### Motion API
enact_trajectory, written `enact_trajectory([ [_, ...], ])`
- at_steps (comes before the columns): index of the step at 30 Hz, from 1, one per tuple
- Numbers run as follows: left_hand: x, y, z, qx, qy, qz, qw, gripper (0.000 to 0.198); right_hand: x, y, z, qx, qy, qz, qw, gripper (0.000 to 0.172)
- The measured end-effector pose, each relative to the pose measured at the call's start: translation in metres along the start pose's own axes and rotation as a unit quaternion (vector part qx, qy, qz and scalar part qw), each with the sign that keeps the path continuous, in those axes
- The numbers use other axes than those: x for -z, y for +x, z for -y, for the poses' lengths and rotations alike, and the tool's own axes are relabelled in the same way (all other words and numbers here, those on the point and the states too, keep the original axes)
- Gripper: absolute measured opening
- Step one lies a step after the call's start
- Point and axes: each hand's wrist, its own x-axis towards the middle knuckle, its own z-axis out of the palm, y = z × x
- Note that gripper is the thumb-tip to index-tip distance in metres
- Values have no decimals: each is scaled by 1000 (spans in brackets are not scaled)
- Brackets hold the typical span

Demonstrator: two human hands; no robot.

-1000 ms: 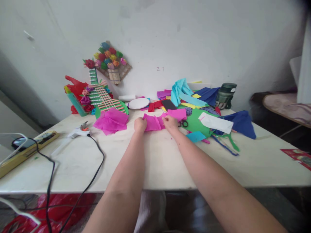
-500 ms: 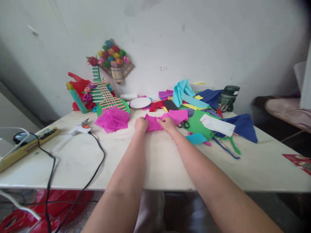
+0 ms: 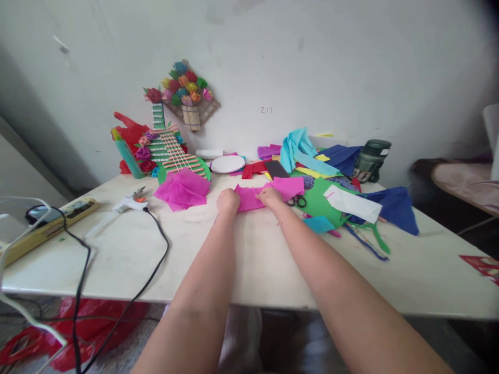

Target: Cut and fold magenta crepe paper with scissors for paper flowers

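A strip of pink crepe paper (image 3: 249,198) lies stretched between my hands above the table's middle. My left hand (image 3: 228,201) pinches its left end. Further along the strip, my right hand (image 3: 270,197) grips it with fingers closed, and the rest of the paper runs out past that hand to the right. A separate piece of magenta crepe paper (image 3: 182,189) rests on the table left of my hands. Just beyond my right hand are scissors (image 3: 298,201), their handles showing and their blades covered.
At left sit a white glue gun (image 3: 131,203) with a black cord and a power strip (image 3: 50,231). A paper-flower guitar (image 3: 175,156) leans at the back. To the right are coloured paper scraps (image 3: 323,200), a phone (image 3: 276,169) and a dark bottle (image 3: 372,161).
The view has shifted slightly, so the whole scene sits a little further right. Both hands keep their hold on the pink strip, with hardly any movement between them.
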Motion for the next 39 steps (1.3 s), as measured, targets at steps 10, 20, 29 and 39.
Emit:
enact_trajectory([
  [10, -3, 5, 3, 10, -9, -7, 1000, 34, -4, -16, -4, -11, 23, -22, 999, 22],
  [20, 2, 5, 5, 25, -44, 9, 999, 37, -9, -15, -4, -10, 14, -38, 999, 22],
  [29, 6, 4, 3, 39, -57, 19, 997, 36, -9, -15, -2, -12, -3, -32, 999, 22],
  [39, 2, 18, 13, 20, -114, 37, 993, 34, -11, -13, -2, -13, -12, -32, 999, 23],
])
